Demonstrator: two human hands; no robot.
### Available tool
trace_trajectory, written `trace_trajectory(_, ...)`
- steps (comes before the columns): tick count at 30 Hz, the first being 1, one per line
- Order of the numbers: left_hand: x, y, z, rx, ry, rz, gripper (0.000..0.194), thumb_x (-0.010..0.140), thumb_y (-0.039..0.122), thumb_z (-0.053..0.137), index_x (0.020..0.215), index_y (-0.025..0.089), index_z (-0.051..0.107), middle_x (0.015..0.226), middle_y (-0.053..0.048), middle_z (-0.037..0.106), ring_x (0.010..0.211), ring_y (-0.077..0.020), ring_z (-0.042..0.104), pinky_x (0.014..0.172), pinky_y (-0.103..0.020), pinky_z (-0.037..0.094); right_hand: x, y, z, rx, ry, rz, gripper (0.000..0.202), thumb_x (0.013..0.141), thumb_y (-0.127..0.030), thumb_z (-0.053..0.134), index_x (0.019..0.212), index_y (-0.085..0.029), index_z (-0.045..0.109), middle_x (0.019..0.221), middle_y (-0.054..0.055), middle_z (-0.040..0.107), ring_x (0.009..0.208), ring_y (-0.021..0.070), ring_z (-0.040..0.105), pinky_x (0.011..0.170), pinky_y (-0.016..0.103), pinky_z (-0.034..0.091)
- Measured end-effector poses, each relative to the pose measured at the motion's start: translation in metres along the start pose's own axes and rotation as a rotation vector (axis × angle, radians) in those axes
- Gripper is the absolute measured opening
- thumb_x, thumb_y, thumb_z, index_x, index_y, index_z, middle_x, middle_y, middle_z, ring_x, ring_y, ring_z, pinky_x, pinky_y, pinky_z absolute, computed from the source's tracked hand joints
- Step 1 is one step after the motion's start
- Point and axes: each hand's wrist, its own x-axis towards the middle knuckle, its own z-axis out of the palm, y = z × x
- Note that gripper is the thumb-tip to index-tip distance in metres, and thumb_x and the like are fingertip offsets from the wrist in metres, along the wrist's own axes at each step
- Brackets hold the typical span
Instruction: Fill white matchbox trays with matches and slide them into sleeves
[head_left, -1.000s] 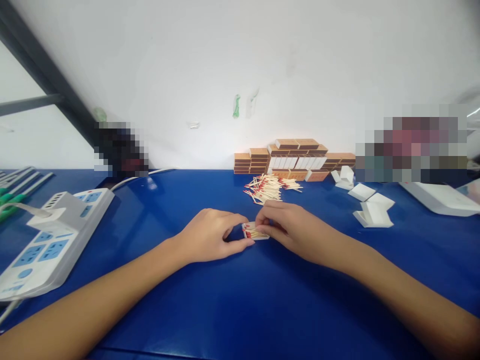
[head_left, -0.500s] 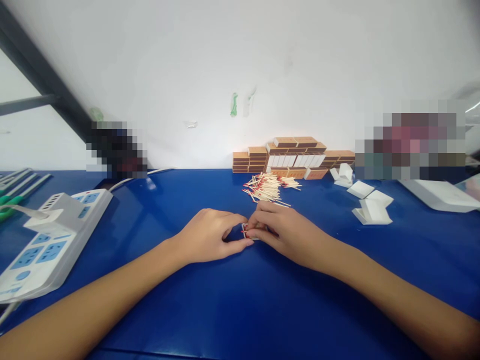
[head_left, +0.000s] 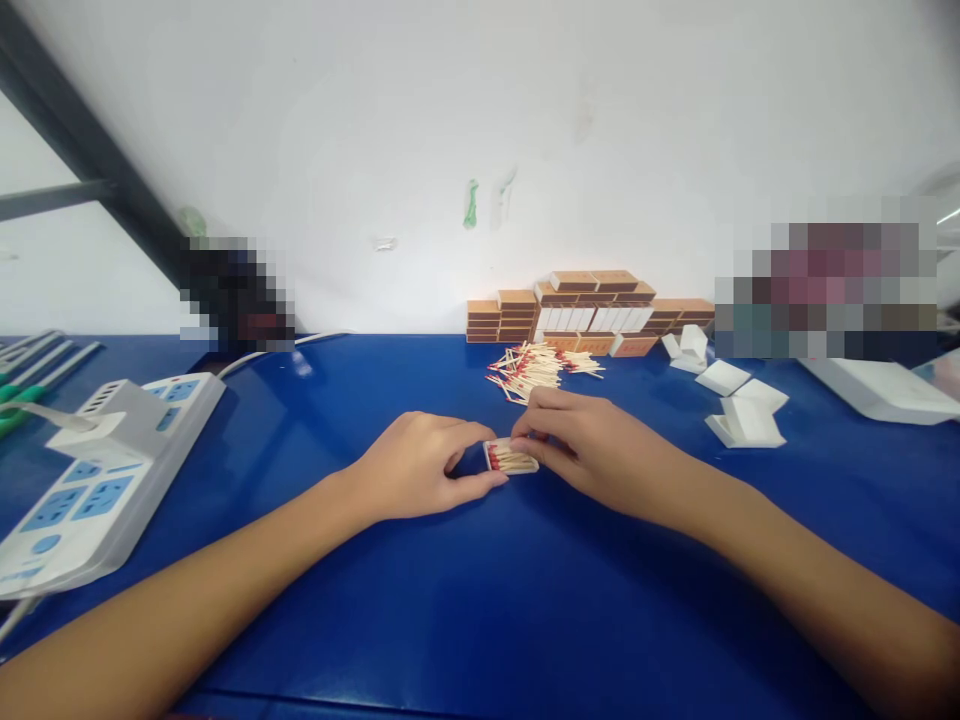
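A small white matchbox tray [head_left: 531, 469] with red-tipped matches in it lies on the blue table. My left hand [head_left: 427, 466] grips its left end between thumb and index finger. Over the tray's right part is my right hand [head_left: 581, 440], its thumb and fingertips pinched together at the matches; whether a match is between them is too small to make out. Behind the hands a loose pile of matches [head_left: 529, 370] is spread on the table, with a smaller bunch [head_left: 582, 364] at its right.
Stacked matchboxes [head_left: 592, 292] stand against the white wall. Several empty white trays [head_left: 746, 424] lie at the right, near a larger white object [head_left: 877, 390]. A power strip [head_left: 142, 500] with a plugged-in charger and cable is at the left, on the blue table [head_left: 480, 620].
My right hand has moved right and slightly up, uncovering more of the tray and its matches. My left hand stays at the tray's left end. The view has shifted slightly.
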Motion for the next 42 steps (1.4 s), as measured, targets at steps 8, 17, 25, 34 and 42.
trace_trajectory(8, 0.000, 0.001, -0.002, 0.006, -0.047, -0.041, 0.030, 0.095, 0.044, 0.069, 0.116, 0.023, 0.074, 0.066, 0.005, 0.062, 0.056, -0.0110, 0.057, 0.058, -0.024, 0.038, -0.001, 0.003, -0.008, 0.058, -0.078, 0.101, 0.016, 0.100, -0.031, 0.062, 0.090, -0.022, 0.071, 0.089, 0.004, 0.065, 0.075, 0.0163, 0.058, 0.065, 0.030, 0.040)
trace_trajectory(17, 0.000, 0.000, -0.002, 0.017, -0.056, -0.056, 0.032, 0.095, 0.044, 0.069, 0.117, 0.022, 0.074, 0.067, 0.004, 0.062, 0.057, -0.0115, 0.056, 0.058, -0.025, 0.038, 0.000, 0.001, 0.000, 0.088, -0.055, 0.079, 0.017, 0.101, -0.027, 0.059, 0.089, -0.020, 0.067, 0.089, 0.003, 0.066, 0.075, 0.0154, 0.057, 0.066, 0.029, 0.040)
trace_trajectory(25, 0.000, -0.001, -0.002, 0.020, -0.028, -0.101, 0.031, 0.094, 0.044, 0.069, 0.116, 0.023, 0.074, 0.061, 0.006, 0.056, 0.054, -0.0100, 0.052, 0.056, -0.024, 0.034, 0.001, 0.008, -0.008, -0.039, 0.144, 0.052, 0.015, 0.102, -0.026, 0.057, 0.093, -0.020, 0.067, 0.086, 0.004, 0.067, 0.073, 0.0167, 0.058, 0.066, 0.030, 0.039)
trace_trajectory(34, 0.001, -0.002, -0.001, 0.025, 0.007, -0.129, 0.032, 0.095, 0.046, 0.068, 0.118, 0.024, 0.074, 0.060, 0.006, 0.056, 0.053, -0.0102, 0.052, 0.056, -0.024, 0.033, 0.001, 0.015, -0.012, -0.173, 0.185, 0.072, 0.022, 0.103, -0.029, 0.052, 0.086, -0.021, 0.062, 0.081, 0.005, 0.067, 0.070, 0.0184, 0.056, 0.063, 0.032, 0.036)
trace_trajectory(42, 0.001, -0.006, -0.003, 0.052, -0.030, -0.130, 0.033, 0.095, 0.046, 0.067, 0.120, 0.026, 0.073, 0.061, 0.006, 0.055, 0.053, -0.0109, 0.052, 0.056, -0.025, 0.033, -0.006, 0.051, -0.034, -0.372, 0.115, 0.259, 0.023, 0.099, -0.034, 0.052, 0.085, -0.021, 0.064, 0.078, 0.007, 0.069, 0.067, 0.0209, 0.057, 0.061, 0.033, 0.034)
